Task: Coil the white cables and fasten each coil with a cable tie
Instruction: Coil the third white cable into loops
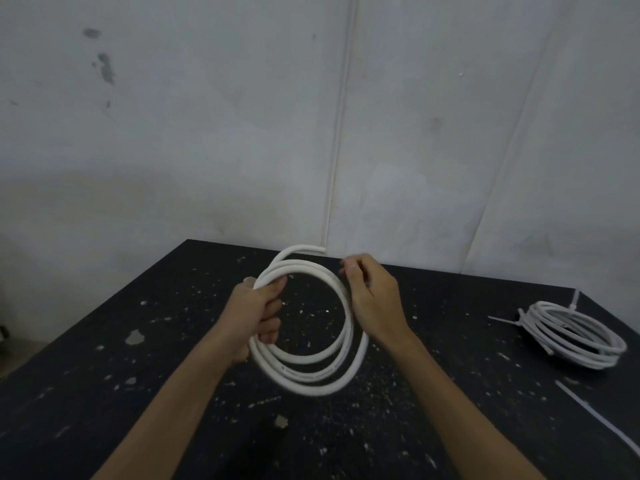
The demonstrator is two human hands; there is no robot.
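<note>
One thick white cable coil (304,375) seems nearly wound, left hand (261,315) gripping it, right hand (375,303) curled beside, hold unclear; next comes the thin white plastic tie (588,410).

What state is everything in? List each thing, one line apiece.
Held coil: several loops, no tie on it, one end free at the top.
Left hand: grips the coil's left side.
Right hand: fingers curled by the coil's right side; grip unclear.
Finished coil: lies on the table, tied, tie tails sticking out.
Loose cable tie: flat, unfastened.
</note>
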